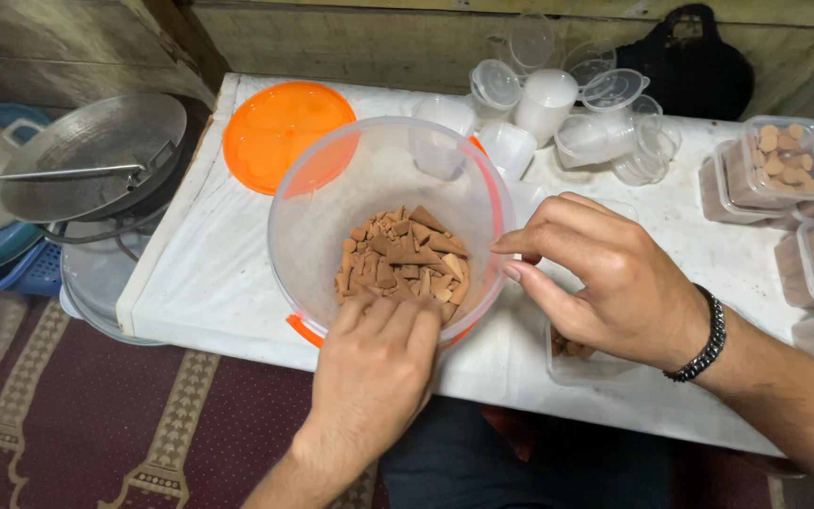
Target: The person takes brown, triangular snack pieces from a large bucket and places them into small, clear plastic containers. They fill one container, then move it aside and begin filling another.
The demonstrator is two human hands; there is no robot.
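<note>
A large clear plastic bucket with an orange rim is tilted toward me on a white table. Several small brown cone-shaped pieces lie piled at its bottom. My left hand grips the near rim of the bucket, fingers curled into it just by the cones. My right hand, with a black bracelet at the wrist, pinches the bucket's right rim. Under that hand sits a small clear square tub with a few brown cones in it.
An orange lid lies behind the bucket. Several empty clear tubs and lids are heaped at the back. Several filled, lidded tubs stand stacked on the right. A metal pan rests on basins to the left; patterned carpet is below.
</note>
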